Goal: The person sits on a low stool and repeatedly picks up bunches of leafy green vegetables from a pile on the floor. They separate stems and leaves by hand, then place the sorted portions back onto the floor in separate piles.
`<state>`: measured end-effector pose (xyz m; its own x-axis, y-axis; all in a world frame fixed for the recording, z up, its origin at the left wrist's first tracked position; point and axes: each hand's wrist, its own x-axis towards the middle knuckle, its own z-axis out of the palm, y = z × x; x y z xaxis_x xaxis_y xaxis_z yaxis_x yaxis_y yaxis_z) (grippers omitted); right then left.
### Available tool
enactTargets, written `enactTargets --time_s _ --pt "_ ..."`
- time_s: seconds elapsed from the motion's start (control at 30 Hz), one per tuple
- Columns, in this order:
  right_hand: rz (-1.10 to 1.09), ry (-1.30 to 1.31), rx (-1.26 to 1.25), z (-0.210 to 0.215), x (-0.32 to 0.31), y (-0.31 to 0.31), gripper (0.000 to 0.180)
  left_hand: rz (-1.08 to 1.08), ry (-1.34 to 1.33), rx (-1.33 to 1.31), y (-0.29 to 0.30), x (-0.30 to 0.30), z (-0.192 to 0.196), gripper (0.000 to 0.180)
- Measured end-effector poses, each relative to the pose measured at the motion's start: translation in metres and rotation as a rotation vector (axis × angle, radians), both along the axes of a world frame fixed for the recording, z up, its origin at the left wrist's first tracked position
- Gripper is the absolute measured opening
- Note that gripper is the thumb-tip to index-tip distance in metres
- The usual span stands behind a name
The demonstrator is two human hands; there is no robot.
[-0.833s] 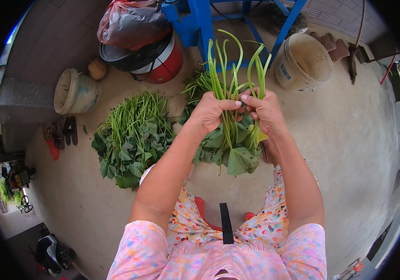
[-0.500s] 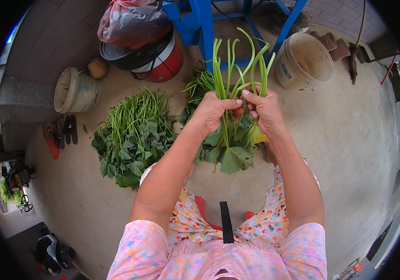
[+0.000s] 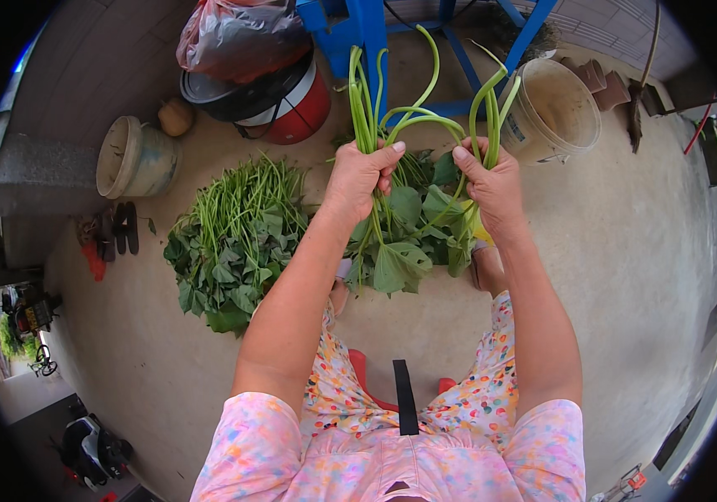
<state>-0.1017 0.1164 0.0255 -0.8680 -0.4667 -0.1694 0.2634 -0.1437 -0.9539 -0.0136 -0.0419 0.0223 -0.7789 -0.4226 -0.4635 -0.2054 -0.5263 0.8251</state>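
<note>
Left hand (image 3: 360, 177) clenched round one clutch of long green stems (image 3: 364, 100), right hand (image 3: 489, 186) gripping a second clutch (image 3: 489, 105), both raised above the concrete floor (image 3: 626, 251) (leaves dangling below the fists), with the heap of leafy greens (image 3: 233, 238) lying just left.

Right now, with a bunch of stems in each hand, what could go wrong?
1. The left hand and right hand grip only the middle of the stems; loose ones could slip out onto the floor.
2. Several stems already bend sharply above the hands; a tighter squeeze might snap them.
3. The leaves hang between the bunches and may tangle or tear if pulled apart.
</note>
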Motion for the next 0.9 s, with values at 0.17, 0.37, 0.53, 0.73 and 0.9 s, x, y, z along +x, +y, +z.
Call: enactTargets --time_s 0.17,0.37,0.53,0.73,0.9 --pt "-0.123 0.013 -0.017 -0.009 -0.005 0.001 0.009 -0.081 -0.01 0.108 0.005 0.001 0.007 0.022" --pt "-0.143 0.068 0.109 -0.001 -0.006 0.004 0.008 -0.031 -0.051 0.045 -0.014 0.004 0.013 0.022" --pt "-0.21 0.283 0.132 -0.009 -0.009 0.003 0.004 -0.219 -0.139 -0.065 -0.017 0.006 0.028 0.018" --pt "-0.073 0.396 0.324 -0.01 -0.021 0.016 0.004 0.25 -0.154 0.016 -0.045 0.014 0.02 0.017" --pt "-0.193 0.272 0.216 -0.013 -0.031 0.027 0.005 0.279 -0.119 -0.02 -0.051 0.024 0.017 0.017"
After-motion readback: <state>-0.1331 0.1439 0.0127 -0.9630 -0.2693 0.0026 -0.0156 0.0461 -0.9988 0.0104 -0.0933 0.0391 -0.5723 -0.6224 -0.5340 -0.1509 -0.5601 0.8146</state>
